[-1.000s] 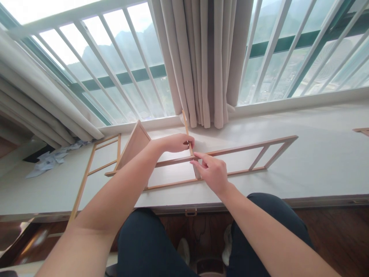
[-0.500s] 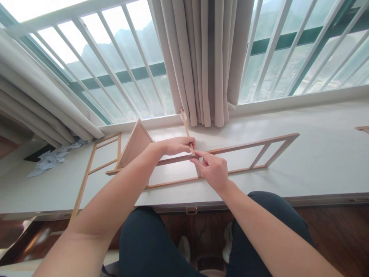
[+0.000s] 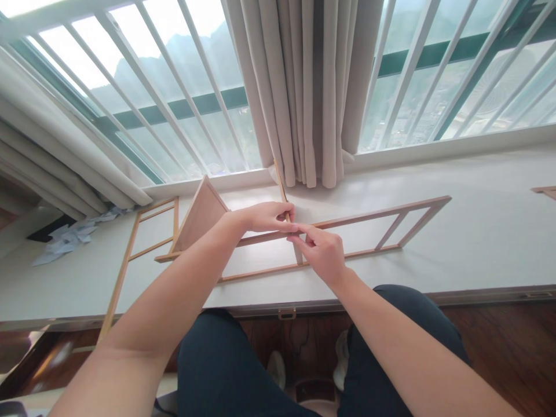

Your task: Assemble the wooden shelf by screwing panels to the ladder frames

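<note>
Left hand: the fingers and thumb of the left hand [image 3: 271, 217] are closed on the wooden strip [image 3: 280, 182], which runs away beyond them toward the curtain [image 3: 304, 116]; whether it touches the cloth is unclear
Right hand: the index finger and thumb of the right hand [image 3: 321, 252] meet at the strip's near end, the other fingers curled; I cannot tell whether they pinch strip or rail
Ladder-shaped frame: the frame [image 3: 373, 214] stands on edge beneath both hands, reaching out to either side; a crossbar [image 3: 297, 255] shows just below the right fingertips
Strip risk: the far end could catch in the curtain folds if swung; a tug there might twist the near end off the rail
Frame risk: standing on its narrow edge, it could tip or slide if pressed off-centre
Panel risk: the panel [image 3: 202, 211], beyond the left forearm, could be knocked by that arm
Finger risk: with fingertips crowded together, a slip could pinch one
</note>
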Tool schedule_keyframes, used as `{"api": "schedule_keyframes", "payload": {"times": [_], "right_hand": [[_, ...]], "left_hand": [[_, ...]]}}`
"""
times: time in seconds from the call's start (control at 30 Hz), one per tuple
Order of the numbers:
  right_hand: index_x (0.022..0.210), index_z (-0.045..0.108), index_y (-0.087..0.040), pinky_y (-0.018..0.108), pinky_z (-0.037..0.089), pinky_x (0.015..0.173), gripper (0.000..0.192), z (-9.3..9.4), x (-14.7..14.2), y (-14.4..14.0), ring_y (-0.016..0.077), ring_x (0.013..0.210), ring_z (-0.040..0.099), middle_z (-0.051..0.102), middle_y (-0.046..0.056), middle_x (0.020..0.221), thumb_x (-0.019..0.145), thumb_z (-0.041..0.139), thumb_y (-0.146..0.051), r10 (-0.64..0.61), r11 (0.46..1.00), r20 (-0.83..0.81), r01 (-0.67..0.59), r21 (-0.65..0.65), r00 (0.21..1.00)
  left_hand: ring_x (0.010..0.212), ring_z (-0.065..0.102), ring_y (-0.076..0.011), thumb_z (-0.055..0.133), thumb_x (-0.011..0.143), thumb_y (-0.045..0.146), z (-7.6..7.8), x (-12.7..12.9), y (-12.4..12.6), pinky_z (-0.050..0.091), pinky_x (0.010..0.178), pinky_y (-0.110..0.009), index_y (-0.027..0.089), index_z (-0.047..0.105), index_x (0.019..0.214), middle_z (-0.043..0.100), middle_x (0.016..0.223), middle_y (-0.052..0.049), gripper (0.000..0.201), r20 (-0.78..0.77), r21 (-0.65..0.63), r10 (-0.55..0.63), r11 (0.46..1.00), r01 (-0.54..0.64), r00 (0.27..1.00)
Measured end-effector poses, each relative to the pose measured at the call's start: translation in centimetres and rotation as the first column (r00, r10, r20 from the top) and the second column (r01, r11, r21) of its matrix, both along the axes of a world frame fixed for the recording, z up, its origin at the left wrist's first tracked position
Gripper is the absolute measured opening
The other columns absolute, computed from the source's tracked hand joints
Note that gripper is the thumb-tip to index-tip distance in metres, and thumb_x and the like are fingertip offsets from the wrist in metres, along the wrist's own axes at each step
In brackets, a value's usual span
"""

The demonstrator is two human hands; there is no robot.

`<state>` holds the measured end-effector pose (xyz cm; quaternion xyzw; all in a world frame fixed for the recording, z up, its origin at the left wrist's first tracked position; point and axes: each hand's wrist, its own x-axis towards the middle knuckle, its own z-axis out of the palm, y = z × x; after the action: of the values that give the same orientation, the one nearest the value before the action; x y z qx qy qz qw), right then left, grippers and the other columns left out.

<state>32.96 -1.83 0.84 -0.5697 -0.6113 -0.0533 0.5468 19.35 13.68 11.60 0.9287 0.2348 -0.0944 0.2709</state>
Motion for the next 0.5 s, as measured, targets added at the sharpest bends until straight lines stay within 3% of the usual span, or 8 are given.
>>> {"api": "schedule_keyframes", "payload": {"times": [0.13,0.37,0.5], "right_hand": [[0.11,0.081,-0.02,0.022,0.039,0.059,0.032,0.0,0.0,0.0,0.0086,0.053,0.054,0.066,-0.001,0.064,0.099,0.068,-0.046,-0.006,1.0,0.005,0.006,-0.015,1.0],[0.113,0.081,-0.021,0.021,0.043,0.063,0.032,-0.4,0.1,0.2,0.0095,0.058,0.059,0.071,0.001,0.071,0.098,0.069,-0.046,-0.01,1.0,-0.007,0.01,-0.001,1.0],[0.112,0.081,-0.021,0.022,0.043,0.063,0.033,-0.7,0.1,0.4,0.0102,0.06,0.061,0.073,0.002,0.072,0.098,0.069,-0.048,-0.022,1.0,0.001,0.022,-0.012,1.0]], "left_hand": [[0.073,0.052,-0.0129,0.061,0.085,0.071,0.0,0.0,-0.1,0.036,0.064,-0.025,0.02,0.064,0.103,0.062,0.084,0.0,0.055,0.008,-0.006,0.001,1.0,-0.001,1.0],[0.071,0.049,-0.0134,0.064,0.081,0.072,1.6,0.5,-0.9,0.032,0.064,-0.026,0.022,0.062,0.098,0.058,0.081,0.001,0.053,-0.099,0.096,0.004,0.995,0.006,0.995],[0.071,0.051,-0.0144,0.06,0.083,0.072,1.4,0.9,-0.7,0.031,0.064,-0.027,0.022,0.063,0.098,0.061,0.082,-0.001,0.052,-0.123,0.129,-0.017,0.991,0.032,0.992]]}}
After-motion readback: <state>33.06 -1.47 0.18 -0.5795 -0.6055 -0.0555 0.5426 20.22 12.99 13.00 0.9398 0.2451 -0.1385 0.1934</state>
